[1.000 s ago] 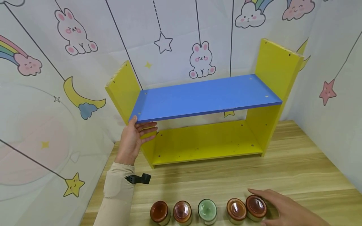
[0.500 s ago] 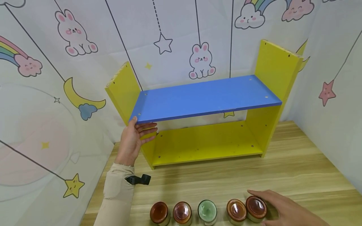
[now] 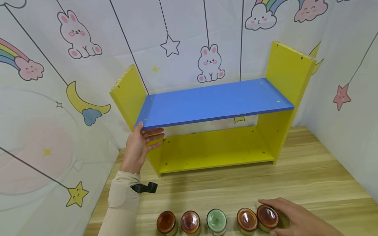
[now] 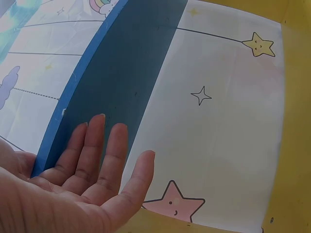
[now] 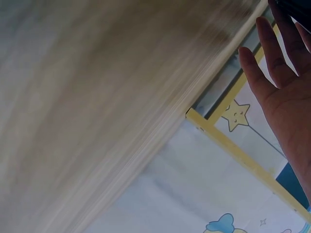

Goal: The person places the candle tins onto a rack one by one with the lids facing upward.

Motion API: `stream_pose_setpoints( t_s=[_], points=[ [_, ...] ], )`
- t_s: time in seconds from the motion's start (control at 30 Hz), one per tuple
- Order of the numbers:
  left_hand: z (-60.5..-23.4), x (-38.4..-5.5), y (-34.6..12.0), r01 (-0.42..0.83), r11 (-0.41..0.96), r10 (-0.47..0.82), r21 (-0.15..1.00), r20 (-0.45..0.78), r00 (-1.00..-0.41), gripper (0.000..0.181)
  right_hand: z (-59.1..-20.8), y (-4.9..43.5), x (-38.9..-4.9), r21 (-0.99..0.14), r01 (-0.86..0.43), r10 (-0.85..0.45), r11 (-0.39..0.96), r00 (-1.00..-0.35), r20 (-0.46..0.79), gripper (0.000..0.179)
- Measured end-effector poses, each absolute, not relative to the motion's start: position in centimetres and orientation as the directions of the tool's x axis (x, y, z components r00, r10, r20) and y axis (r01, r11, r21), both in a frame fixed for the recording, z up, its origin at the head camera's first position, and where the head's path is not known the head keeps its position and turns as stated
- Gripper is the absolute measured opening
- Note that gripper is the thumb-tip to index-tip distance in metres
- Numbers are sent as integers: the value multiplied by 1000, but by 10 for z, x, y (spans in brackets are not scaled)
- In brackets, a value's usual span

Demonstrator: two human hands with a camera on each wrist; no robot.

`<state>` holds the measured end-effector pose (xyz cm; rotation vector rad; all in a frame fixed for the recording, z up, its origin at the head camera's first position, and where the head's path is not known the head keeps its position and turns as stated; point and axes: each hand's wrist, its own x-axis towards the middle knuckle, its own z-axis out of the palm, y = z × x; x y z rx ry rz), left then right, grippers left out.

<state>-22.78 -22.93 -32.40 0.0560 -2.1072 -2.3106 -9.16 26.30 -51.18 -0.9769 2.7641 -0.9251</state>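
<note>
In the head view, my left hand (image 3: 137, 147) holds the front left corner of a blue shelf board (image 3: 218, 101), thumb on the top edge and fingers reaching beneath. The left wrist view shows these fingers (image 4: 114, 158) nearly straight below the board. At the lower right, my right hand (image 3: 298, 218) has its thumb and index finger around a small round jar with a dark red-brown top (image 3: 267, 216). Beside it, close to touching, stands an amber-topped jar (image 3: 247, 219). Further left are a green-topped jar (image 3: 217, 220) and two brown-topped jars, one at the middle (image 3: 190, 221) and an outer one (image 3: 166, 222).
The blue board spans a yellow shelf unit with a left side panel (image 3: 128, 90), a taller-looking right panel (image 3: 290, 72) and a lower yellow shelf (image 3: 212, 147). It stands on a wood-grain table (image 3: 224, 183) against a cartoon-printed cloth backdrop (image 3: 183, 19). A black wrist camera (image 3: 144, 187) sits on my left sleeve.
</note>
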Motion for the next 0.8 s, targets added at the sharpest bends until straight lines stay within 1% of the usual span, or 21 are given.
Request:
stream_pose_setpoints(
  t_s=[0.17,0.47,0.63,0.8],
  points=[
    [-323,-227,-229,-18,-89,-34,996,-21,-999,60,-511,262,-92,-578,-540,-589,612,-799,123,68],
    [-323,-228,-229,-21,-88,-37,996,-24,-999,60,-510,261,-95,-592,-502,-582,630,-811,68,60],
    [-323,-228,-228,-17,-83,-38,996,-21,-999,60,-509,261,-96,-598,-485,-577,639,-816,45,60],
    [-322,-227,-228,-22,-79,-38,997,-25,-999,61,-510,261,-95,-598,-498,-579,629,-812,67,62]
  ],
)
